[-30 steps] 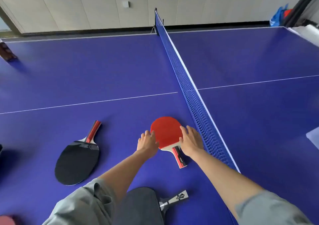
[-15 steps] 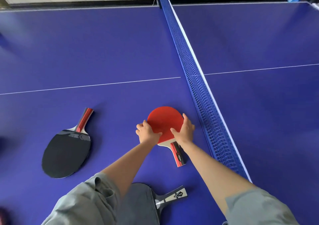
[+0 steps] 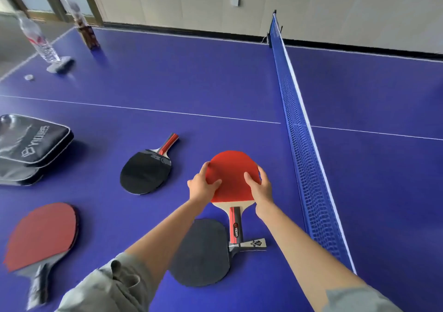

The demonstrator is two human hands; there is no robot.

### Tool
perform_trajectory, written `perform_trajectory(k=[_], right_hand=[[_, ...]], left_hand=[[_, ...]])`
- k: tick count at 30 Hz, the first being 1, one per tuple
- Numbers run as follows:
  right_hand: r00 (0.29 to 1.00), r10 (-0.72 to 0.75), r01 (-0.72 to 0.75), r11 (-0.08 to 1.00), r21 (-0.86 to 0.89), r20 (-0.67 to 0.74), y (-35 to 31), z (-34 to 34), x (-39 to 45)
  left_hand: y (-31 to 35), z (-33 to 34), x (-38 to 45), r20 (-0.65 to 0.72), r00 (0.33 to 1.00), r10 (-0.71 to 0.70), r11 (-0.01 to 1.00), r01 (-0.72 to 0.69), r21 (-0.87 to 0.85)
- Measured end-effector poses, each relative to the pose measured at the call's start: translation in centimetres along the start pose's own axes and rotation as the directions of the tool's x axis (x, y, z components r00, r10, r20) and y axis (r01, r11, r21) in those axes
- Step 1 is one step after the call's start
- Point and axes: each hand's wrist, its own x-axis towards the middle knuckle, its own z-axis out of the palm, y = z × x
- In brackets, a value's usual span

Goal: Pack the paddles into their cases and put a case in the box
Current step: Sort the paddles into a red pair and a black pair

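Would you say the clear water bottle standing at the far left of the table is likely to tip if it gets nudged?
Probably yes. The clear water bottle is tall and narrow on a small base, so a nudge high up would likely topple it. It looks like thin plastic, so probably light; how full it is cannot be told. Once down, its round body would likely roll on the table.

Left forearm is hiding part of the dark paddle [image 3: 201, 254] blade nearest the viewer. Red paddle [image 3: 40, 235] at lower left is smearing with motion blur; its handle detail is unreadable. Black cases [image 3: 31, 144] are running off the left edge, stacked, count uncertain. Two far bottles [image 3: 39, 39] are blurring, labels illegible. Small pale object [image 3: 29, 77] beside them is too small to identify.
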Motion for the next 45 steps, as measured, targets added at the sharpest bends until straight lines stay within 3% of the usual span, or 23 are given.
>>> perform_trajectory(k=[6, 10, 12, 18, 22, 26, 35, 45], right_hand=[[0.995, -0.003, -0.001, 0.999, 0.032, 0.100, 0.7, 5.2, -5.1], [0.993, 0.006, -0.007, 1.000, 0.010, 0.116, 1.3, 8.3, -7.6], [0.993, 0.017, -0.016, 1.000, -0.009, 0.119, 1.9, 9.9, -8.5], [0.999, 0.043, -0.043, 0.999, 0.016, 0.025, 3.7, 15.1, -11.3], [0.997, 0.074, -0.074, 0.997, 0.011, -0.029, 4.5, 18.3, -12.9], [0.992, 0.090, -0.089, 0.996, 0.016, -0.086, 5.1, 20.0, -14.2], [0.985, 0.135, -0.136, 0.991, -0.004, -0.111, 5.6, 21.5, -15.3], [0.981, 0.149, -0.142, 0.988, 0.060, -0.123, 5.8, 19.7, -15.7]], left_hand=[[-6.0, -6.8, -5.4, -0.195, 0.979, -0.060, 0.997, 0.050, -0.056], [-14.0, -13.5, -8.5, -0.322, 0.946, -0.038, 0.945, 0.139, 0.296], [-18.0, -17.0, -9.3, -0.363, 0.931, -0.039, 0.899, 0.191, 0.394], [-25.7, -26.0, -8.1, -0.379, 0.910, -0.170, 0.841, 0.334, 0.425], [-28.6, -29.8, -6.8, -0.311, 0.907, -0.285, 0.814, 0.400, 0.420], [-29.8, -30.5, -5.9, -0.257, 0.932, -0.254, 0.877, 0.334, 0.346], [-30.6, -30.0, -5.7, -0.303, 0.935, -0.183, 0.877, 0.294, 0.380], [-28.8, -26.5, -5.4, -0.342, 0.916, -0.209, 0.915, 0.307, 0.261]])
